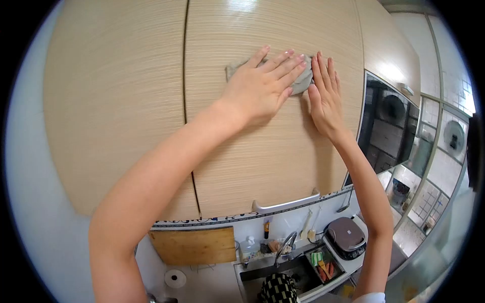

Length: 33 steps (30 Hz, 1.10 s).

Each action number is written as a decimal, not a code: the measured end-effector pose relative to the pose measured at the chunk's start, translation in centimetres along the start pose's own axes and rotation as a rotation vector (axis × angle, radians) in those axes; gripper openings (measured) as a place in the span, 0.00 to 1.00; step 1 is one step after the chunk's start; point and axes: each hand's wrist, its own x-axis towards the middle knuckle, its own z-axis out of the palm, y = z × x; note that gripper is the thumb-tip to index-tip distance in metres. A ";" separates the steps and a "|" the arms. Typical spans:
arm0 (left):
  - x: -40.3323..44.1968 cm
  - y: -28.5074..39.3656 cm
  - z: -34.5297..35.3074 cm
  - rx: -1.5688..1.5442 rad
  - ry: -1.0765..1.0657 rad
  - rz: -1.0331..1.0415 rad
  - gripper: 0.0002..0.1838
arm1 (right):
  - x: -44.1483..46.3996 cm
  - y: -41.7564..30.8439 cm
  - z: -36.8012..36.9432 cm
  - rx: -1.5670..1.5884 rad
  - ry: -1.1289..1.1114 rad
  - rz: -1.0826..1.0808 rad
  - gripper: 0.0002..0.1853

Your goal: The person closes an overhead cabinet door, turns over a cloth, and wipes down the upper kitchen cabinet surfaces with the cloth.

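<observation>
A wrinkled grey cloth [301, 83] lies against the light wood-grain cabinet door [262, 151]. My left hand [260, 86] presses it flat to the door, fingers stretched out and spread, covering much of the cloth. At the cloth's right edge is my right hand [326, 98], its fingers straight and pointing up. Those fingertips rest on or right beside the cloth; I cannot tell how much of it they touch. Neither hand is closed around anything.
Below the door is a silver handle [287, 204]. Lower down are a wooden cutting board [194, 246], a sink faucet [286, 247], a plastic bottle [249, 249] and a brown-lidded appliance [346, 233]. A dark glass panel [386, 123] stands at the right.
</observation>
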 end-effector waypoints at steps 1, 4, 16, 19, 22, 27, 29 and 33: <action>-0.3 -0.4 -0.3 0.004 -0.004 -0.006 0.28 | 0.3 -0.3 0.1 0.011 -0.001 -0.010 0.31; -1.6 -1.5 -1.4 0.008 -0.017 -0.022 0.28 | 0.7 -1.7 0.7 0.013 0.012 -0.074 0.32; -7.4 -6.9 -6.8 0.052 -0.059 -0.162 0.28 | 5.9 -10.1 2.4 0.031 0.028 -0.262 0.35; -8.4 -7.7 -7.5 0.083 -0.046 -0.202 0.28 | 7.0 -11.8 3.0 0.027 0.034 -0.298 0.35; -9.4 -8.6 -8.2 0.117 -0.034 -0.237 0.28 | 7.8 -12.9 3.5 0.035 0.046 -0.324 0.34; -11.1 -10.6 -9.6 0.160 -0.033 -0.291 0.28 | 9.2 -14.7 4.1 0.080 0.044 -0.390 0.33; -11.3 -11.3 -9.9 0.161 -0.008 -0.286 0.28 | 9.9 -15.0 4.5 0.088 0.057 -0.405 0.33; -11.6 -12.4 -10.6 0.162 -0.016 -0.299 0.28 | 11.5 -15.7 5.5 0.064 0.111 -0.428 0.32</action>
